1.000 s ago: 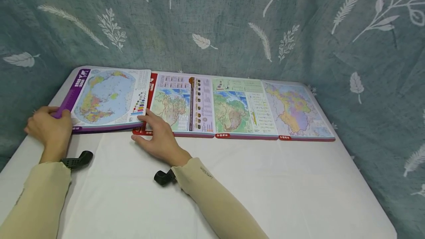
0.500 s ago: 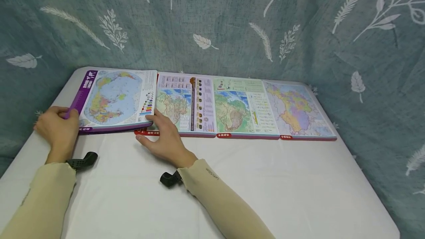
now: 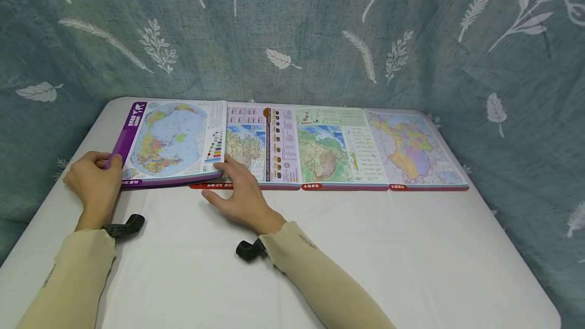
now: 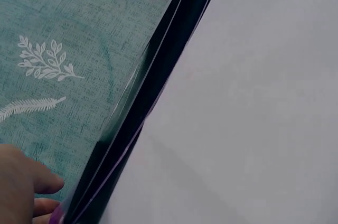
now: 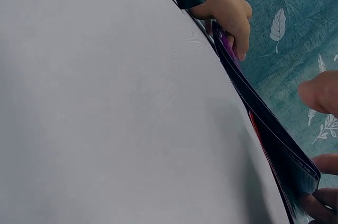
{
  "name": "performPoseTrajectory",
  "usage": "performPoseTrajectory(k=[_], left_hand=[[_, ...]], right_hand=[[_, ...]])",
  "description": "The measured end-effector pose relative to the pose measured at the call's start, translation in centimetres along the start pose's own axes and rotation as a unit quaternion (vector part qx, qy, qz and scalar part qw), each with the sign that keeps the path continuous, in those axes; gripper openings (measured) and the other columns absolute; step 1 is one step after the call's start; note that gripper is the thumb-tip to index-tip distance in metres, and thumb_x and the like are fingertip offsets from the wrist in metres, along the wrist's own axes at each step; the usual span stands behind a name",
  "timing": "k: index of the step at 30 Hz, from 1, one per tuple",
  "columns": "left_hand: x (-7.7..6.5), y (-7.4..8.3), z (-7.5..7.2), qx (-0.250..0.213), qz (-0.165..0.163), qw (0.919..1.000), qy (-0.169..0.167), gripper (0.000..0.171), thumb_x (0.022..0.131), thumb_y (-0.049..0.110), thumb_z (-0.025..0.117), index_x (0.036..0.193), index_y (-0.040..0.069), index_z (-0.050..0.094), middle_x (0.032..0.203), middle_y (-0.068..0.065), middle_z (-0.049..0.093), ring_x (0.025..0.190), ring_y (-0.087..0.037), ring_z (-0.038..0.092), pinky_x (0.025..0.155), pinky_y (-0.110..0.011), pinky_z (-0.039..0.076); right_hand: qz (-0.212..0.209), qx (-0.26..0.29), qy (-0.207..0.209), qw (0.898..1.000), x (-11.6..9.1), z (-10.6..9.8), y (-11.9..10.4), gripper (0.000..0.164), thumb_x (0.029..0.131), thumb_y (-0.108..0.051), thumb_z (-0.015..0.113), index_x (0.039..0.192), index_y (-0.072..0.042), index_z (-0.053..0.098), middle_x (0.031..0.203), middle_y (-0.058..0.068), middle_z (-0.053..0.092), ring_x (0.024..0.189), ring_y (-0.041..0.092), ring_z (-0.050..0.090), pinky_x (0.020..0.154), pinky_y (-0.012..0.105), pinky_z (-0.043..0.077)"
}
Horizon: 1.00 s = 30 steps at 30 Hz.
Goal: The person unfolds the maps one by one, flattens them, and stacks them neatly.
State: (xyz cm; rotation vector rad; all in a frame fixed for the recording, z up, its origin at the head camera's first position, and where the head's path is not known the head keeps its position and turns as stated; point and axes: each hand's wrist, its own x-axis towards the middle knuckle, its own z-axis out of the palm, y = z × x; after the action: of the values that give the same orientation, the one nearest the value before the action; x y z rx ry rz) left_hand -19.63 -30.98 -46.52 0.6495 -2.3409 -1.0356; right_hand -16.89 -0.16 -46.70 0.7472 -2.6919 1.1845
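Observation:
In the head view, a world map mat with a purple left border lies at the left end of a row of maps. Its right side overlaps a purple-and-green map mat. My left hand pinches the purple border near the front corner, thumb on top. At the opposite front corner, my right hand touches the mat with extended fingers, its thumb held apart. In the right wrist view, that corner of the world map mat stands raised, with fingers at its underside.
Farther right in the row lie a green relief map and a colored political map. A white table carries everything. Behind its far edge hangs a teal leaf-print curtain.
The world map mat has slid right with both hands, covering the red border strip of the neighbouring map. The head view has shifted slightly too.

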Motion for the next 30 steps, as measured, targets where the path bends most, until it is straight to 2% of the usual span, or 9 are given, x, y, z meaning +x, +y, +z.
performPoseTrajectory(k=[5, 10, 14, 21, 30], left_hand=[[-0.3, 0.3, 0.1, -0.003, 0.021, 0.9997, -0.015, 0.043, 0.102, 0.027, 0.061, 0.120, -0.011, 0.070, 0.106, -0.031, 0.066, 0.115, -0.045, 0.050, 0.101, -0.057, 0.024], [-0.8, 0.4, 0.4, -0.009, 0.026, 0.9992, -0.027, 0.043, 0.102, 0.028, 0.061, 0.119, -0.010, 0.071, 0.105, -0.031, 0.067, 0.116, -0.045, 0.051, 0.099, -0.055, 0.025], [-1.0, 0.7, 0.7, -0.007, 0.023, 0.9991, -0.035, 0.043, 0.102, 0.030, 0.062, 0.119, -0.008, 0.071, 0.106, -0.029, 0.068, 0.116, -0.043, 0.052, 0.096, -0.051, 0.028], [-1.5, 1.2, 0.9, -0.007, 0.036, 0.9984, -0.044, 0.042, 0.101, 0.031, 0.064, 0.117, -0.007, 0.073, 0.102, -0.028, 0.069, 0.108, -0.039, 0.055, 0.092, -0.046, 0.030], [-1.9, 1.6, 0.9, -0.004, 0.050, 0.9957, -0.077, 0.043, 0.102, 0.033, 0.064, 0.122, -0.005, 0.072, 0.102, -0.026, 0.069, 0.100, -0.032, 0.054, 0.084, -0.037, 0.030]], right_hand=[[-0.001, -0.003, 0.006, 1.000, -0.6, -0.7, 0.6, 0.062, 0.094, -0.045, 0.074, 0.147, -0.016, 0.059, 0.167, 0.010, 0.041, 0.156, 0.026, 0.037, 0.124, 0.049, 0.033], [-0.002, -0.009, 0.008, 1.000, -0.9, -1.1, 1.1, 0.063, 0.093, -0.044, 0.075, 0.147, -0.016, 0.059, 0.167, 0.010, 0.041, 0.156, 0.027, 0.038, 0.124, 0.049, 0.034], [-0.001, -0.006, 0.005, 1.000, -1.2, -1.5, 1.5, 0.063, 0.093, -0.042, 0.076, 0.147, -0.015, 0.058, 0.167, 0.011, 0.040, 0.155, 0.028, 0.038, 0.123, 0.051, 0.034], [-0.006, -0.014, 0.012, 1.000, -1.7, -2.2, 2.1, 0.063, 0.093, -0.041, 0.076, 0.146, -0.013, 0.059, 0.166, 0.014, 0.041, 0.155, 0.030, 0.038, 0.124, 0.053, 0.033], [-0.015, -0.016, 0.028, 0.999, -2.1, -2.9, 2.7, 0.068, 0.091, -0.038, 0.078, 0.150, -0.011, 0.055, 0.163, 0.013, 0.046, 0.154, 0.027, 0.041, 0.124, 0.050, 0.033]])
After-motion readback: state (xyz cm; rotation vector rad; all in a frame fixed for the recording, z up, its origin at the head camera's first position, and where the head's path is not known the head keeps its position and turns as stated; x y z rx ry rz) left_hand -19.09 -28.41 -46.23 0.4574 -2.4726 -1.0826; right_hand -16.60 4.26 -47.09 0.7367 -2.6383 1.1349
